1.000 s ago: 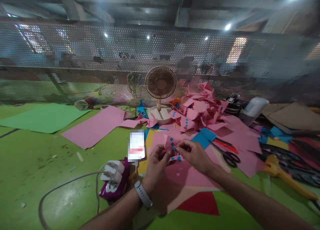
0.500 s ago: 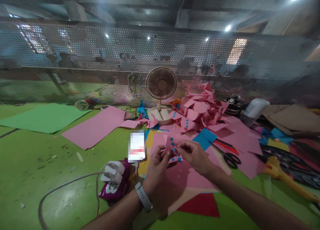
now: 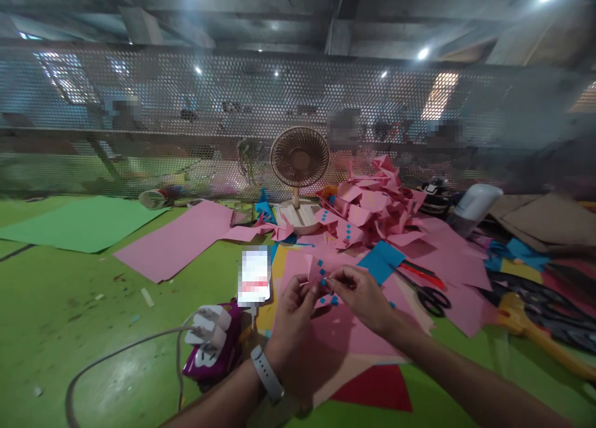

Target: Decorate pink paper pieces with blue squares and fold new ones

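Observation:
My left hand [image 3: 297,305], with a white band on its wrist, pinches a folded piece of pink paper [image 3: 315,266] with small blue diamonds along it. Close against that paper, the thumb and fingertips of my right hand [image 3: 361,296] are pressed together; whatever they hold is too small to make out. Beneath both hands lie pink sheets [image 3: 344,338]. Several loose blue diamonds are under the fingers. A blue paper piece [image 3: 380,261] rests just beyond my right hand, beside black-handled scissors [image 3: 433,300].
A small fan [image 3: 300,161] stands at the back, next to a heap of folded pink paper [image 3: 367,204]. On the left are a lit phone [image 3: 254,277], a purple power strip [image 3: 205,359] with a cable, and green card [image 3: 79,223]. A yellow-handled tool [image 3: 526,328] lies right.
My right fingertips have shifted slightly against the pink paper. The left hand keeps its hold, and the view has tilted a little.

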